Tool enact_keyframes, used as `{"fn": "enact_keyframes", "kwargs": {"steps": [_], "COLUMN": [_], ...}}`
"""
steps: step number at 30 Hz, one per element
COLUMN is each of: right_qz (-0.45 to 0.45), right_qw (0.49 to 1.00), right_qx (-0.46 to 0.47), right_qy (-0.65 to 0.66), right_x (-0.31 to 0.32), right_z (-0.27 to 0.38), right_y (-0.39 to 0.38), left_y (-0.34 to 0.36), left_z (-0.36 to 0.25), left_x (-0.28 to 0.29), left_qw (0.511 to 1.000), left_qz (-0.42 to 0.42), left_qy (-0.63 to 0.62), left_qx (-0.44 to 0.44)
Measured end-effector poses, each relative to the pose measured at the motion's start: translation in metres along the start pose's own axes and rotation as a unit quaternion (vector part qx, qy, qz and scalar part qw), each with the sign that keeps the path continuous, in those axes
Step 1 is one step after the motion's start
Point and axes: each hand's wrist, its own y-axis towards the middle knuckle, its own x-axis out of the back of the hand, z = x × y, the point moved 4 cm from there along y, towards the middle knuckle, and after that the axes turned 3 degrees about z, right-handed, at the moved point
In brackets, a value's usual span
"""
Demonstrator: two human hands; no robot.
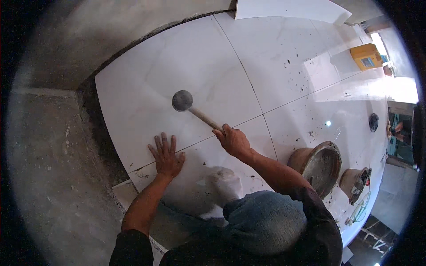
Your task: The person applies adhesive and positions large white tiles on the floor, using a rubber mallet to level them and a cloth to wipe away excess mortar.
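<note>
My right hand (233,141) is closed round the wooden handle of a rubber mallet (182,100), whose dark round head is over a large white floor tile (137,97) with faint veining. Whether the head touches the tile I cannot tell. My left hand (167,157) rests with spread fingers on the tiles, near a seam to the lower left of the mallet head. My knee (264,221) in blue-grey cloth is at the bottom, with a pale foot or shoe (226,181) beside it.
Bare concrete walls (53,62) border the tiles along a dark gap (95,124). At right are two mortar-stained buckets (317,164) (353,181), a dark round object (373,122), green cord (359,210) and a yellow jerrycan (365,56). A white tile (288,9) stands at top.
</note>
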Motion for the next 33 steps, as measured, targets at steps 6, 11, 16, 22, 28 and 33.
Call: {"fn": "enact_keyframes", "kwargs": {"steps": [6,11,16,22,28,33], "right_qz": [-0.038,-0.007,0.013,-0.120,-0.110,-0.139], "right_qw": [0.999,0.998,0.996,0.975,0.969,0.962], "right_qx": [0.028,0.053,0.076,-0.005,0.015,0.030], "right_qy": [-0.008,-0.010,-0.043,-0.189,-0.220,-0.235], "right_x": [-0.017,-0.041,-0.041,-0.011,-0.013,-0.005], "right_z": [0.001,0.004,0.002,-0.064,-0.079,-0.078], "right_y": [-0.003,-0.008,-0.015,-0.031,-0.046,-0.024], "left_y": [0.001,-0.004,-0.017,-0.023,-0.052,-0.069], "left_z": [-0.008,-0.015,-0.023,-0.033,-0.035,-0.021], "left_x": [0.004,0.003,-0.013,-0.006,-0.021,-0.013], "left_qw": [0.994,0.986,0.995,0.997,0.992,0.982], "left_qz": [0.067,0.122,0.063,0.042,-0.023,0.026], "left_qy": [0.018,0.009,-0.013,-0.043,-0.100,-0.049], "left_qx": [-0.086,-0.113,-0.073,-0.049,0.070,0.179]}}
